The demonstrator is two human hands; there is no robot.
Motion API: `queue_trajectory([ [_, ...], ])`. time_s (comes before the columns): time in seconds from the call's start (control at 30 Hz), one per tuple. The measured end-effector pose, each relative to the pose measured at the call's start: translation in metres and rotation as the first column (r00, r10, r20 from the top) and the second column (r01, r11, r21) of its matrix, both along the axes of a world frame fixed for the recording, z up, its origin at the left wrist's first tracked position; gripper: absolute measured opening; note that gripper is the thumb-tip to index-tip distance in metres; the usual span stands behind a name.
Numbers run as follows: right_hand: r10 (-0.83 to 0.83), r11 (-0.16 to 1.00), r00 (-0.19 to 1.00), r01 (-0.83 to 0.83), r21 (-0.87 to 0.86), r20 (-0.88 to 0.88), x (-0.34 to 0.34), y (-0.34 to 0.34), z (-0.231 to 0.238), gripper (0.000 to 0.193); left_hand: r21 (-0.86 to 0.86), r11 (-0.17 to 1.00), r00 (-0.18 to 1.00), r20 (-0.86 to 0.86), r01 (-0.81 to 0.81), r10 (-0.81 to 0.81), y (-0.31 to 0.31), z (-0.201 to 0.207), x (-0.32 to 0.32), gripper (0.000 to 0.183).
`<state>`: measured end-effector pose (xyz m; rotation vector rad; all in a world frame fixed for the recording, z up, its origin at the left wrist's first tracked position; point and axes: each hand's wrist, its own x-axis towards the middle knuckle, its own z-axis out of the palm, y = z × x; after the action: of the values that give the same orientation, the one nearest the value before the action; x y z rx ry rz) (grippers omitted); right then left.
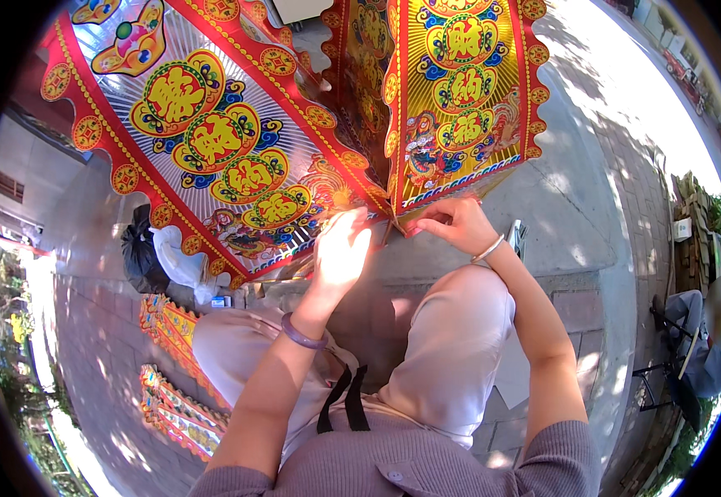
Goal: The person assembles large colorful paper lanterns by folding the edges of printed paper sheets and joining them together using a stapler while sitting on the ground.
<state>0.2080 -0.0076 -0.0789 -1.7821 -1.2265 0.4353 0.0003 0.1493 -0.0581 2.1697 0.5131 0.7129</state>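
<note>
Two glossy panels fan out above the knees, their lower corners meeting between the hands: a silver panel [240,87] on the left and a gold panel [427,83] on the right, both looking like stiff, foil-like sheet. Fine rays are printed across each shiny ground, with rounded yellow emblems edged in red and curling blue clouds. A red scalloped border [110,137], dotted with coin-shaped discs, runs along the silver sheet.

The left hand [346,253] is at the silver panel's lower corner, fingers bunched; glare washes out the tips, so I cannot tell what they grip. The right hand [458,225] is bent at the meeting corners, thumb and forefinger drawn close together, though I cannot tell whether anything is pinched between them. A smooth purple bangle [302,333] rings the left wrist, a slim pale bangle [489,250] the right.

Beyond the left knee sit a crumpled black plastic bag [139,253] and a translucent white bag [178,255]; long scalloped strips [180,410] lie flat on the paving
</note>
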Motion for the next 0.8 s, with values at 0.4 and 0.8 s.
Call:
queue_trajectory([
  [0.4,-0.025,0.997,0.754,0.070,-0.042,0.657,-0.051,0.048,0.021,0.027,0.008,1.000,0.994,0.109,-0.016,0.015,-0.021,-0.031,0.016,0.041],
  [0.8,0.016,0.995,0.817,0.046,-0.092,0.576,-0.062,0.045,0.019,0.026,-0.243,0.970,0.968,0.237,-0.025,0.084,-0.026,-0.032,0.019,0.035],
])
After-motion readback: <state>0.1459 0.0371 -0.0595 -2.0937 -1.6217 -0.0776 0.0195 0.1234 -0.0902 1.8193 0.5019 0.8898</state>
